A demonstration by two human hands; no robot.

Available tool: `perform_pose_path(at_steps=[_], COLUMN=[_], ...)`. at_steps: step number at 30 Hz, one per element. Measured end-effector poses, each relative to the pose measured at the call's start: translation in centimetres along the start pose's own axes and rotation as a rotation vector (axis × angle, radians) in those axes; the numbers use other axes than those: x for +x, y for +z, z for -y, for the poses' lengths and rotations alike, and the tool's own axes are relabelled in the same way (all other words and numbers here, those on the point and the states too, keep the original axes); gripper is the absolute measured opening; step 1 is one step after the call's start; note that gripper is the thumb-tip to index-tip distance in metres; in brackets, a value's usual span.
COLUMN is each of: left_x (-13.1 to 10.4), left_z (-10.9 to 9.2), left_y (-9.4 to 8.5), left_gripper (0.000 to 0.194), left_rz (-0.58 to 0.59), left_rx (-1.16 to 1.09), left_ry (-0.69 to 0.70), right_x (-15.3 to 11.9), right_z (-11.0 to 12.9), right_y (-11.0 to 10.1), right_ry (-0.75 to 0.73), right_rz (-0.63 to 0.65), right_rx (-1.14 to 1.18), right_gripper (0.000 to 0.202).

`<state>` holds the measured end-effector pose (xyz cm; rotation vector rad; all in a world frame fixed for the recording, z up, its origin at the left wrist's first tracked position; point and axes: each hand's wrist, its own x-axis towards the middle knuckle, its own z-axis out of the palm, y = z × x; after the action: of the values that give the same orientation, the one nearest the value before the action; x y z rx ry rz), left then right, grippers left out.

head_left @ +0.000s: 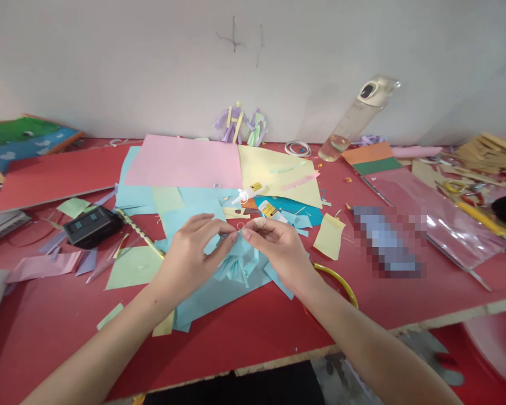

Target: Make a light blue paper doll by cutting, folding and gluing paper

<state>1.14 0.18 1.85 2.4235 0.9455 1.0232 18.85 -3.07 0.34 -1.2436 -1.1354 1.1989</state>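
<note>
Here the left hand [200, 244] is closing thumb and forefinger in a tight pinch at the top of the pleated blue paper [236, 265], and the right hand [280, 244] is pinching that same top edge from the other side, fingertips almost meeting. The folds are fanning out below, over blue sheets [211, 304] lying on the red desk [253, 343]. Just beyond the fingers, a glue tube [249, 193] is lying on its side, with a second tube [272, 212] resting nearer the right hand. Farther back, a pink sheet [189, 163] is spreading beside a yellow sheet [278, 169], and behind them a purple paper figure [231, 125] and a smaller green-and-purple one [257, 129] are standing against the wall [143, 62]. Out left, a black device [93, 226] is sitting among paper scraps; out right, a clear bottle [349, 124] is tilting, and a pixelated item [385, 242] is lying nearer the front.
</note>
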Motion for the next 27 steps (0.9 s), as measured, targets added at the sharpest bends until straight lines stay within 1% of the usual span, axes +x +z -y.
perform_pose_path(at_steps=[3, 7, 13, 17, 27], left_x=[0.0, 0.0, -0.2, -0.2, 0.1], left_z=[0.3, 0.8, 1.0, 1.1, 1.3], left_y=[0.0, 0.2, 0.2, 0.1, 0.2], left_gripper=[0.012, 0.011, 0.009, 0.01, 0.008], left_rz=[-0.006, -0.015, -0.025, -0.002, 0.051], left_rx=[0.044, 0.091, 0.131, 0.128, 0.083], left_ry=[0.005, 0.055, 0.081, 0.086, 0.124], right_x=[-0.2, -0.4, -0.6, -0.5, -0.3], right_z=[0.3, 0.5, 0.7, 0.8, 0.7], right_y=[-0.1, -0.2, -0.3, -0.5, -0.9], right_ry=[-0.003, 0.0, -0.026, -0.025, -0.012], right_rz=[0.011, 0.012, -0.004, 0.045, 0.14], right_rx=[-0.009, -0.022, -0.121, -0.185, -0.222], right_gripper=[0.015, 0.013, 0.013, 0.014, 0.015])
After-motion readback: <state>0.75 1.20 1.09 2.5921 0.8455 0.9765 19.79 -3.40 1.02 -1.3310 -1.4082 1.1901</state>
